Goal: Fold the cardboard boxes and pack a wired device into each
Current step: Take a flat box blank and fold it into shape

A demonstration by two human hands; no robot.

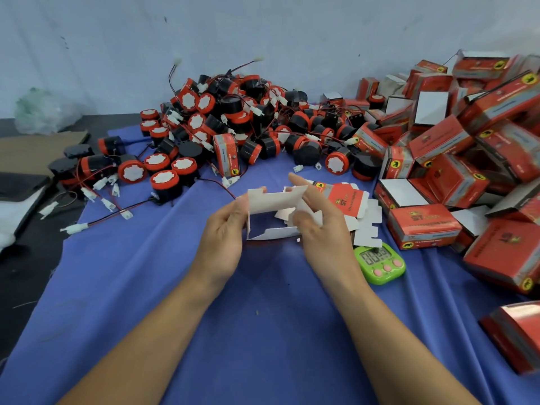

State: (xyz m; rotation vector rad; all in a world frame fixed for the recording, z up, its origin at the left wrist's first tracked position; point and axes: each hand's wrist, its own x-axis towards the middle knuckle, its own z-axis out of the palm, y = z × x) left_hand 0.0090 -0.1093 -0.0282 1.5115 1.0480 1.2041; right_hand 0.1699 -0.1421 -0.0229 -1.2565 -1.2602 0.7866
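Head view: left hand (225, 229) and right hand (318, 226) each pinch the half-opened cardboard box (274, 200) above the blue cloth (263, 317). Squeeze unevenly and a flap creases crooked; later, the device pile (233, 124) looks tangle-prone.

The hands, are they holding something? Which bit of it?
Yes, one half-folded cardboard box, with its white inside showing. The left hand grips its left end, and the right hand pinches its right end.
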